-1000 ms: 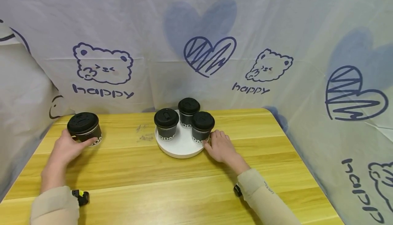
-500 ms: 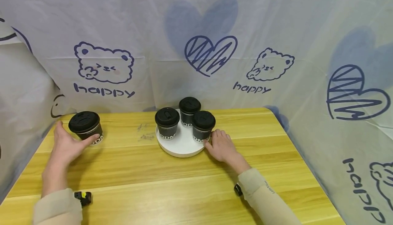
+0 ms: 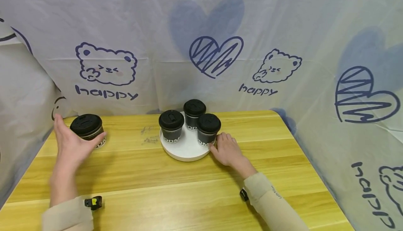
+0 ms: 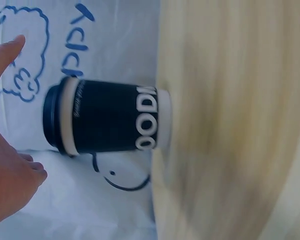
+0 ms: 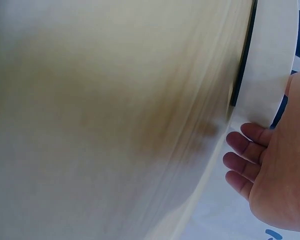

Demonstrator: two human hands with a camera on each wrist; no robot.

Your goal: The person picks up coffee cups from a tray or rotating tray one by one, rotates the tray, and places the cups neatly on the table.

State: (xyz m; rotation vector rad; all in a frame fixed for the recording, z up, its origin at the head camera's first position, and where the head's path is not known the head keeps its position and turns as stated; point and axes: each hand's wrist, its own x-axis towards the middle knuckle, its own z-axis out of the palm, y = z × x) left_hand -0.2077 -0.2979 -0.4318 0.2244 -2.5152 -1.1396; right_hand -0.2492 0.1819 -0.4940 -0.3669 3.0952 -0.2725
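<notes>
At the table's left stands a dark paper coffee cup with a black lid, upright near the back edge. My left hand is beside and in front of it, fingers spread and thumb extended. A gap shows between that hand and the cup in the left wrist view. My right hand holds the right edge of a white round tray. Its fingers bend along the tray's outer wall. Three matching lidded cups stand on the tray: one at left, one behind, one at right.
The wood-grain table spreads in front of the tray and the single cup. A white cloth printed with hearts and bears hangs behind and at both sides. Faint grey marks lie left of the tray.
My left hand has let go of the left cup, opened its fingers and lifted back slightly. That cup stays standing in place. The right hand and the tray have not moved.
</notes>
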